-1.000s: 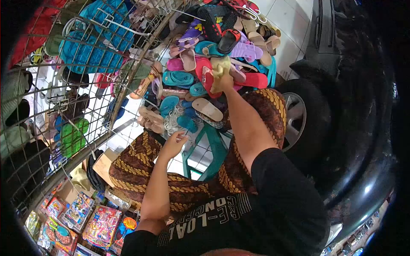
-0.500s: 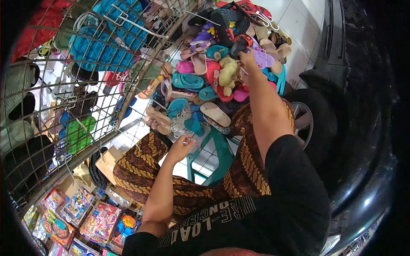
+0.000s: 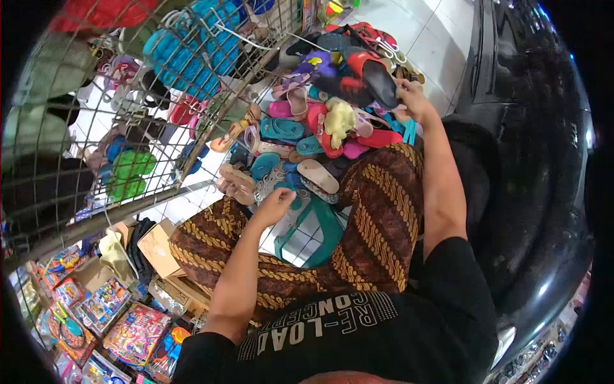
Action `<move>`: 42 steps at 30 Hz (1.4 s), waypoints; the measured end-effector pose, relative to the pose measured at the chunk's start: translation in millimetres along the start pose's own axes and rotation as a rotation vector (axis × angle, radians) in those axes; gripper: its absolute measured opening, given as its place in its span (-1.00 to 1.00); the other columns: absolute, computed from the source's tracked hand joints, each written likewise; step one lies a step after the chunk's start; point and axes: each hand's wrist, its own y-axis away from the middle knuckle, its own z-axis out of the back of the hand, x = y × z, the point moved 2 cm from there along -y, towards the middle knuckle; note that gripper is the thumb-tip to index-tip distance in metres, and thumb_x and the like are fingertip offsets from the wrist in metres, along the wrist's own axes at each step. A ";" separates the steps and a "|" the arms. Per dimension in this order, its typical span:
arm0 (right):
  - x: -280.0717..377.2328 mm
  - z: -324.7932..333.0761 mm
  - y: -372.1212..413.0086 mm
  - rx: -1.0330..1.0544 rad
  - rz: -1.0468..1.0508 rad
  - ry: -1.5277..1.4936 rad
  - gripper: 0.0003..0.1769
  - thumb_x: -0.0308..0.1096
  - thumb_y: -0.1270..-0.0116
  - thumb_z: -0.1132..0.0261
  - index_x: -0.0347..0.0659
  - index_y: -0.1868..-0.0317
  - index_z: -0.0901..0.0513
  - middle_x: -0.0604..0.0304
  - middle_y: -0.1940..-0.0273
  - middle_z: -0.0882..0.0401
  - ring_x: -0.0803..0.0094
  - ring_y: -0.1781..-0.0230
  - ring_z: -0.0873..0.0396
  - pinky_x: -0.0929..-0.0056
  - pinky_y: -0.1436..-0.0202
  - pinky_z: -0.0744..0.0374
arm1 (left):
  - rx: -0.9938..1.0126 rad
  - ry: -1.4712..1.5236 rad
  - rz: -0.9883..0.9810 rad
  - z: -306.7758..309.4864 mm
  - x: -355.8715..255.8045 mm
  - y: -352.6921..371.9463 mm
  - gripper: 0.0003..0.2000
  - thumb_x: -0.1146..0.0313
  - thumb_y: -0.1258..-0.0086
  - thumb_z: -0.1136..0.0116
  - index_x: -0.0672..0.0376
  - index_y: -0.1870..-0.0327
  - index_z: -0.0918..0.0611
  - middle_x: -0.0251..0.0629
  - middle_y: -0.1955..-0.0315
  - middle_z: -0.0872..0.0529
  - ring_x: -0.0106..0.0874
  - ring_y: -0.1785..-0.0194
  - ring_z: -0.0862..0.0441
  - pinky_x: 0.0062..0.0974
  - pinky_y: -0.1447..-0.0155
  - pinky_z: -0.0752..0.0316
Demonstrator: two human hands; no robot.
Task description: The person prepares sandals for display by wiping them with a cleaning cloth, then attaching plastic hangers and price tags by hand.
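Note:
My right hand [image 3: 414, 102] is closed on the edge of a black and red slide sandal [image 3: 378, 80], lifted at a tilt over the far right of a heap of footwear. My left hand [image 3: 275, 206] hovers at the near side of the heap with fingers curled together; what they hold, if anything, is hidden. Close by it lie a beige sandal [image 3: 318, 176] and a teal sandal [image 3: 264, 166]. A crumpled pale yellow bundle [image 3: 339, 121] rests mid-heap, touching a red sandal [image 3: 316, 120]. A teal slipper [image 3: 281, 129] lies to its left.
A wire rack [image 3: 137, 211] hung with footwear stands on the left. Along the right is a black car [image 3: 531, 211]. Packaged toys [image 3: 137, 329] and a cardboard box [image 3: 158, 246] sit at lower left. A green stool [image 3: 325, 240] is between my knees.
My right hand has moved right and slightly nearer, lifting the black and red slide sandal off the heap. My left hand has shifted only slightly. The view has tilted a little.

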 end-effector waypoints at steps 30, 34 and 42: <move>-54.4 -222.6 238.7 0.346 -0.061 -0.672 -0.32 -0.54 -0.35 -0.02 0.24 -0.41 -0.10 0.19 -0.32 -0.26 0.16 -0.22 -0.44 -0.18 -0.09 -0.56 | -0.326 1.143 -0.510 11.7 -38.6 35.7 -0.55 0.44 -0.37 -0.31 0.06 -0.27 -0.47 -0.30 -0.13 -0.62 -0.35 -0.13 -0.63 -0.29 -0.18 -0.58; -44.4 -226.9 246.7 0.425 -0.213 -0.825 -0.22 -0.54 -0.39 -0.08 0.38 -0.48 -0.03 0.13 -0.35 -0.21 0.11 -0.21 -0.47 -0.35 -0.14 -0.54 | -0.350 1.139 -0.485 8.3 -43.7 38.9 -0.47 0.45 -0.37 -0.32 0.07 -0.33 -0.39 -0.26 -0.14 -0.61 -0.34 -0.12 -0.64 -0.31 -0.15 -0.62; -50.4 -237.7 236.9 0.457 -0.023 -0.793 0.02 -0.56 -0.37 -0.27 0.48 -0.53 0.17 0.15 -0.44 -0.14 0.10 -0.32 -0.44 -0.22 -0.13 -0.62 | -0.327 1.128 -0.455 -1.2 -59.9 55.5 -0.15 0.58 -0.26 -0.35 -0.06 -0.48 -0.07 -0.15 -0.23 -0.46 -0.22 -0.21 -0.56 -0.17 -0.16 -0.62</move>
